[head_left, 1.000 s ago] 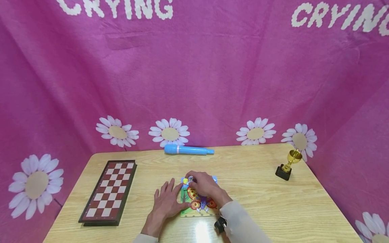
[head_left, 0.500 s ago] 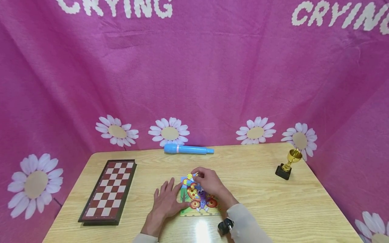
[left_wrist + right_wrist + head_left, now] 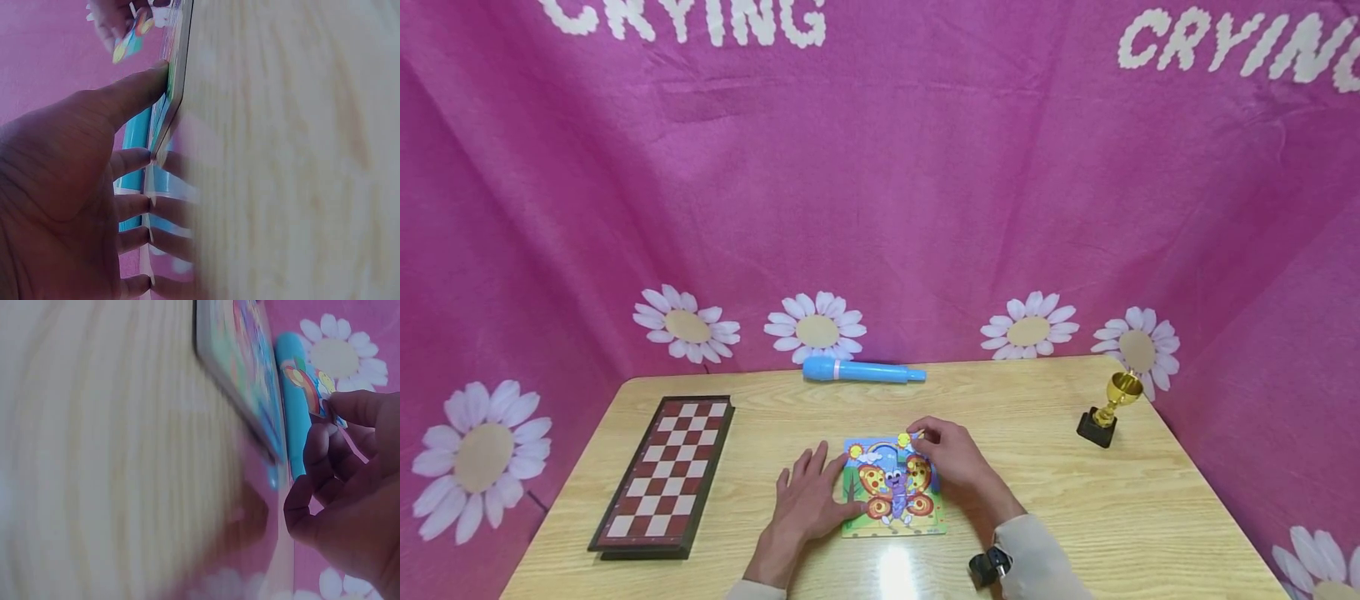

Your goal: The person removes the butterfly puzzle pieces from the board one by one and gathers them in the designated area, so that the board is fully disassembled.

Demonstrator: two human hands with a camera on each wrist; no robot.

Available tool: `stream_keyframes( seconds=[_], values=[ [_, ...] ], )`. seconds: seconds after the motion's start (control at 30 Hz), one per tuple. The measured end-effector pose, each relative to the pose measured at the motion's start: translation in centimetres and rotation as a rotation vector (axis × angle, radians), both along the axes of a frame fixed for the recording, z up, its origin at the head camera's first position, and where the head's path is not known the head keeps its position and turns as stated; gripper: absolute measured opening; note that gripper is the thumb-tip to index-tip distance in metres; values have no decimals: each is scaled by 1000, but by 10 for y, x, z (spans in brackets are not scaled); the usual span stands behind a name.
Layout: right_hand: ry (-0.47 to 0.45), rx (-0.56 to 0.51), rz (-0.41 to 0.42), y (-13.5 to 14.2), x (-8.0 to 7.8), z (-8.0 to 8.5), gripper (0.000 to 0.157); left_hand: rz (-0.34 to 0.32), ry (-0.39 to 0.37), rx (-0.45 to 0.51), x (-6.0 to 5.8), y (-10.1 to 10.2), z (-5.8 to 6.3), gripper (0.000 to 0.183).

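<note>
A butterfly jigsaw puzzle board [image 3: 895, 527] lies on the table in front of me. My left hand [image 3: 807, 502] rests spread at its left side, with the thumb over the board's edge. In the left wrist view its fingers [image 3: 132, 205] are straight and their tips touch the tabletop. My right hand [image 3: 953, 454] pinches a small puzzle piece [image 3: 309, 389] between thumb and fingers. That piece shows a yellow sun and part of a rainbow, and is held raised above the board's upper right area. Part of the piece is hidden by the fingers.
A folded chessboard [image 3: 662, 475] lies at the left of the wooden table [image 3: 1037, 533]. A blue toy microphone [image 3: 868, 371] lies along the back edge. At the right stands a small gold trophy cup [image 3: 1108, 410] on a black base. Pink cloth [image 3: 910, 183] surrounds the table.
My right hand has moved to the right across the board with the pinched piece, uncovering the butterfly picture. My left hand has stayed in nearly the same place.
</note>
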State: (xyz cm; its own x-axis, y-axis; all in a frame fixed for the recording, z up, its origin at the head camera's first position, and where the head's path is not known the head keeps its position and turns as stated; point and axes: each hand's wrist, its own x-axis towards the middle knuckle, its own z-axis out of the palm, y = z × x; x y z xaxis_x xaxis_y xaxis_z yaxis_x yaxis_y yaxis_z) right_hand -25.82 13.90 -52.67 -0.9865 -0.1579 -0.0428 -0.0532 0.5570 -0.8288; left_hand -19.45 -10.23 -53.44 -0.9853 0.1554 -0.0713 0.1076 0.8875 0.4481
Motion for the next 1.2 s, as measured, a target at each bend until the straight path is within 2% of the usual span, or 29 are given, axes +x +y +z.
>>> stream_keyframes(
  seconds=[0.23,0.5,0.83,0.97,1.2],
  values=[
    [-40,16,-35,26,2,-1,15,6,-8,2,0,0,0,87],
    [-70,59,-62,48,-2,-4,14,5,5,-6,-1,-1,-2,87],
    [-40,188,-41,61,-4,-7,15,8,4,-2,0,-1,-2,88],
    [17,267,-14,61,-7,-7,19,9,3,4,0,-1,-2,87],
    [63,315,6,61,-10,-11,21,9,-5,-4,-1,0,-2,87]
  ],
)
